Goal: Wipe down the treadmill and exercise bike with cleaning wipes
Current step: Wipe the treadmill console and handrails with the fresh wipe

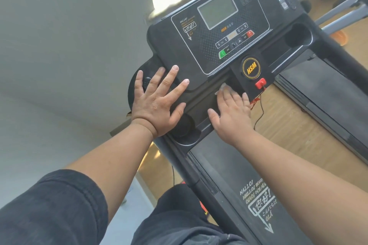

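One treadmill (223, 45) fills the view, its belt (235, 175) running toward the person and its console tray lying crosswise. Two hands rest on it. Left hand (157, 97) lies flat with fingers spread wide on the console's left corner, bracing. Right hand (232, 113) presses one wipe (226, 88) into the tray, fingers straight over it; only its pale edge shows past the fingertips, just left of one red safety key (260, 82). Unwiped tray likely stretches rightward, nearer the right hand. No exercise bike can be made out.
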